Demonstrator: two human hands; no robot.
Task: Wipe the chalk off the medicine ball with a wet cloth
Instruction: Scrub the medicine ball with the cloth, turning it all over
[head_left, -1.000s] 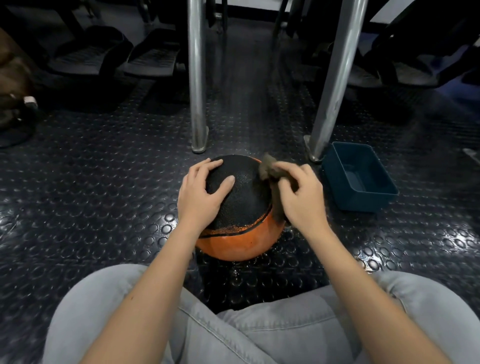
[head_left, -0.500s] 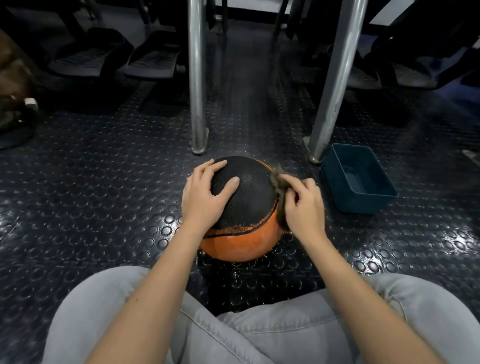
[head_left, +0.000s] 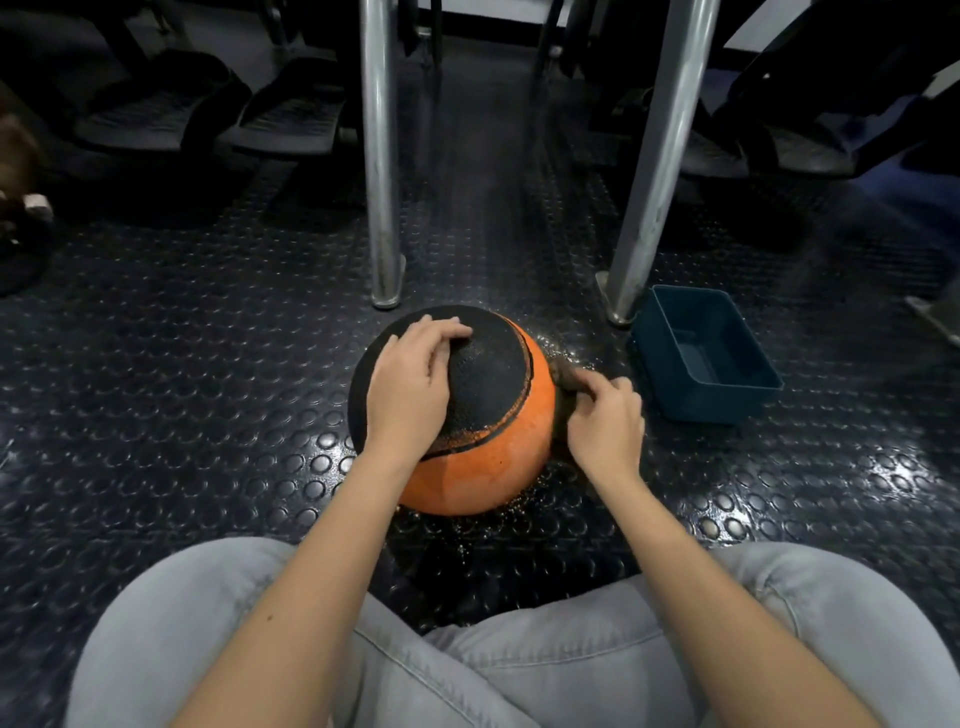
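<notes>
Kneels or sits with grey denim legs (head_left: 519, 665) at the bottom of the view, facing a round orange-and-black textured rubber medicine ball (head_left: 488, 462) on black studded rubber flooring (head_left: 182, 364). Steadies the medicine ball with the left hand (head_left: 410, 384): palm down on the upper left of the black panel, fingers loosely spread along the curve, gripping nothing. Holds a crumpled dark brown cloth (head_left: 563, 371) in the right hand (head_left: 605, 421), fingers bent round it and pinching it, and presses it against the ball's right flank, on the orange part, fairly low down; most of the cloth hidden behind ball and knuckles. Wet specks glinting on the flooring round the ball's base, thickest at the near side and by the cloth. Just right of the right hand, apart from it and from the ball, a dark teal rectangular plastic tub (head_left: 717, 402), upright and open-topped, contents not readable. Beyond the ball, two shiny metal tube legs (head_left: 382, 156): one upright straight behind it, the other leaning, with its foot just beside the tub's far left corner.
</notes>
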